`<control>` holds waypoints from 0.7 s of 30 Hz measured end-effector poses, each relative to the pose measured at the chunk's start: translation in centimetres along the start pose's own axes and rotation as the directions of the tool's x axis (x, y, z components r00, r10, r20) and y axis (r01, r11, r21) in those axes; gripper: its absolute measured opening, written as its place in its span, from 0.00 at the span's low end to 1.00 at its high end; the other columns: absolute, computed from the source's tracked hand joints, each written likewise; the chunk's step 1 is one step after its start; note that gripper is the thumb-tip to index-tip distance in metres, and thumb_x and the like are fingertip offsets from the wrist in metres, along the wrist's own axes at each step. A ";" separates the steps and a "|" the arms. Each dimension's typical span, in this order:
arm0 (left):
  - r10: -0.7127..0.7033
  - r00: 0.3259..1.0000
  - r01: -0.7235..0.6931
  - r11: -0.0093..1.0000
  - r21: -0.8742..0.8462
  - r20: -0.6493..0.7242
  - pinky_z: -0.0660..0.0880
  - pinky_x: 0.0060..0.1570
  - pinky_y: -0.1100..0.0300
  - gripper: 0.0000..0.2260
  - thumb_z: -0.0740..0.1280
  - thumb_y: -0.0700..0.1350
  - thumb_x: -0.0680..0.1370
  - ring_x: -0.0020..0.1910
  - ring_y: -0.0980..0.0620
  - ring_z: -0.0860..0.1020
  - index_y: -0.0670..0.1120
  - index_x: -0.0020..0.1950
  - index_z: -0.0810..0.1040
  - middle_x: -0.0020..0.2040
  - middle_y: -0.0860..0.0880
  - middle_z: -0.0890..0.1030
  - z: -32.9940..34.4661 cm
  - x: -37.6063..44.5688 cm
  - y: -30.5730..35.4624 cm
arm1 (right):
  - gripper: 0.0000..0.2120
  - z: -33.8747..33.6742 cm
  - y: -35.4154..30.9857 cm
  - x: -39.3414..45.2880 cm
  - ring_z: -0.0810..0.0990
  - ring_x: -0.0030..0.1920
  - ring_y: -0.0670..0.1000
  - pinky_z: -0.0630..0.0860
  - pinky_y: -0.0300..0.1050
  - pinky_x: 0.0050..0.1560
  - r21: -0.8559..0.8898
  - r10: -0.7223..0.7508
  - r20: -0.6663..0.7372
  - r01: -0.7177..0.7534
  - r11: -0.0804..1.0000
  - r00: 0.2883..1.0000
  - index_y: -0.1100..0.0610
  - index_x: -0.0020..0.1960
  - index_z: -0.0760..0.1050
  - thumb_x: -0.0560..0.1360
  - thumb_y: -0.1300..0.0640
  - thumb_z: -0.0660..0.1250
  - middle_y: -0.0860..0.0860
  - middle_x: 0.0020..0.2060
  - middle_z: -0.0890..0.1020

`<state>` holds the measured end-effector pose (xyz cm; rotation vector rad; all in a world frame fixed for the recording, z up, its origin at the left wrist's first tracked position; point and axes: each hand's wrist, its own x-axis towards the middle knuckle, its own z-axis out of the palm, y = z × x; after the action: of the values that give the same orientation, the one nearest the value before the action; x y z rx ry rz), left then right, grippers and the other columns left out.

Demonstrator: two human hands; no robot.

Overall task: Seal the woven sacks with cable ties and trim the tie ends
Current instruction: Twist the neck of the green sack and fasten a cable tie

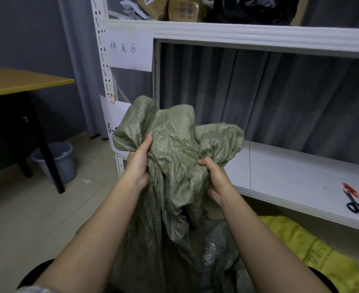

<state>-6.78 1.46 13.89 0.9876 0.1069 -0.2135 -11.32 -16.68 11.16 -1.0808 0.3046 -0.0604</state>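
A grey-green woven sack (174, 166) stands upright in front of me, its loose top bunched and flaring above my fists. My left hand (139, 163) grips the gathered fabric on the left side. My right hand (215, 176) clutches the fabric on the right, slightly lower. Black-handled scissors (357, 205) lie on the white lower shelf (290, 176) at the far right, beside a red-and-white strip that I cannot identify. No cable tie is visible.
A yellow woven sack (313, 250) lies on the floor under the shelf at right. A white metal rack with paper labels rises behind. A wooden table (16, 81) with black legs and a grey bucket (57, 159) stand at left.
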 end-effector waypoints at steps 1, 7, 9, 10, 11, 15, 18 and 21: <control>0.002 1.000 -0.002 1.000 0.008 0.003 0.74 0.59 0.43 0.39 0.78 0.60 0.60 0.56 0.43 0.80 0.46 0.66 0.73 0.59 0.44 0.81 -0.2 -0.1 0.0 | 0.13 0.0 -0.2 0.1 0.82 0.50 0.57 0.78 0.50 0.51 0.012 -0.014 0.002 0.014 1.000 1.000 0.63 0.54 0.79 0.71 0.62 0.67 0.59 0.52 0.83; 0.082 0.995 -0.090 0.989 0.121 0.064 0.76 0.58 0.48 0.31 0.77 0.52 0.66 0.53 0.47 0.82 0.43 0.64 0.74 0.56 0.45 0.82 1.3 -1.5 0.0 | 0.19 0.4 -0.7 0.1 0.82 0.51 0.55 0.77 0.53 0.56 -0.096 -0.191 -0.031 0.188 0.978 0.981 0.61 0.57 0.78 0.66 0.63 0.72 0.55 0.50 0.84; 0.074 0.992 -0.093 0.977 0.191 0.106 0.77 0.54 0.53 0.23 0.73 0.48 0.71 0.52 0.48 0.82 0.43 0.62 0.76 0.54 0.45 0.83 1.9 -2.0 0.1 | 0.21 0.6 -0.9 0.0 0.83 0.51 0.55 0.78 0.54 0.56 -0.106 -0.216 -0.022 0.212 0.971 0.976 0.61 0.55 0.78 0.63 0.62 0.73 0.55 0.48 0.85; 0.063 0.990 -0.091 0.970 0.227 0.129 0.78 0.53 0.55 0.21 0.72 0.48 0.72 0.51 0.49 0.82 0.43 0.62 0.76 0.54 0.46 0.83 2.2 -2.2 0.1 | 0.21 0.8 -1.0 -0.1 0.83 0.51 0.56 0.78 0.54 0.55 -0.090 -0.224 0.000 0.223 0.971 0.975 0.61 0.55 0.79 0.62 0.61 0.72 0.56 0.49 0.85; 0.048 0.987 -0.087 0.962 0.260 0.155 0.79 0.51 0.56 0.20 0.71 0.48 0.73 0.51 0.49 0.82 0.43 0.63 0.75 0.54 0.46 0.83 2.5 -2.5 0.2 | 0.20 0.9 -1.2 -0.1 0.83 0.51 0.56 0.78 0.54 0.55 -0.073 -0.226 0.027 0.227 0.971 0.974 0.62 0.54 0.79 0.62 0.62 0.72 0.57 0.49 0.84; -0.066 0.961 -0.027 0.944 0.330 0.267 0.79 0.52 0.56 0.18 0.69 0.49 0.74 0.52 0.49 0.82 0.44 0.62 0.76 0.54 0.45 0.83 3.7 -3.1 0.0 | 0.20 1.7 -1.3 -0.1 0.83 0.51 0.57 0.79 0.52 0.52 -0.103 -0.204 0.115 0.216 0.971 0.972 0.62 0.55 0.79 0.64 0.61 0.72 0.58 0.50 0.84; -0.057 0.957 -0.052 0.931 0.361 0.285 0.78 0.53 0.56 0.16 0.71 0.46 0.73 0.51 0.49 0.83 0.42 0.58 0.78 0.51 0.45 0.84 4.4 -3.4 -0.3 | 0.28 2.1 -1.4 0.1 0.82 0.54 0.55 0.79 0.52 0.56 -0.185 -0.216 0.172 0.247 0.951 0.961 0.60 0.61 0.76 0.62 0.54 0.75 0.56 0.53 0.83; 0.062 0.986 -0.116 0.918 0.380 0.152 0.79 0.48 0.56 0.14 0.72 0.39 0.72 0.46 0.48 0.83 0.39 0.57 0.79 0.48 0.43 0.84 4.7 -3.2 -0.6 | 0.22 2.0 -1.6 -0.1 0.83 0.52 0.53 0.79 0.49 0.53 -0.242 -0.238 0.161 0.272 0.931 0.958 0.61 0.59 0.77 0.67 0.58 0.72 0.55 0.52 0.84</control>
<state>-10.09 -2.41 16.58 1.3673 -0.1120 -0.2224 -10.75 -15.66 13.44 -1.3778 0.0520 -0.1860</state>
